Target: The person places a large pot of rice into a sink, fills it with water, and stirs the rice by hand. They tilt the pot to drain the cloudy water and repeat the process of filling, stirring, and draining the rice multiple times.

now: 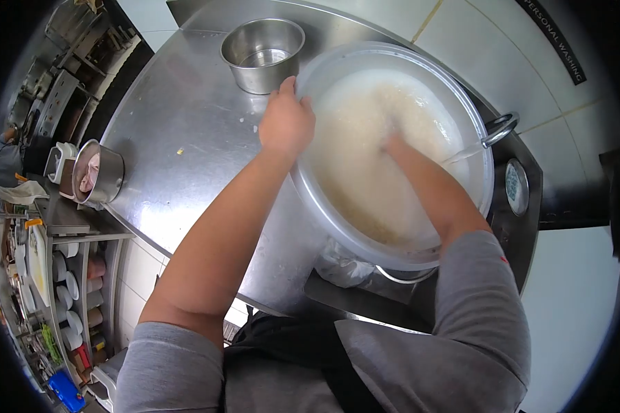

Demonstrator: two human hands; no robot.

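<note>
A large, wide metal tub (pixel 486 199) holds cloudy, whitish water with pale grains that look like rice (pixel 355 162). My right hand (pixel 393 140) is sunk in this water past the wrist, so its fingers are hidden. At the tub's left rim, my left hand (pixel 287 120) is closed around the edge, thumb side toward the water. Just beyond its fingertips stands a round steel pot (pixel 262 58) with a shiny bottom. Water runs into the tub from a metal faucet (pixel 501 129) at the right.
The tub stands over a sink by a steel counter (pixel 186 151). A smaller steel pot (pixel 103 175) with something pink inside sits at the counter's left end. A clear plastic bag (pixel 343 267) lies below the tub. Shelves with stacked containers (pixel 69 289) are at lower left.
</note>
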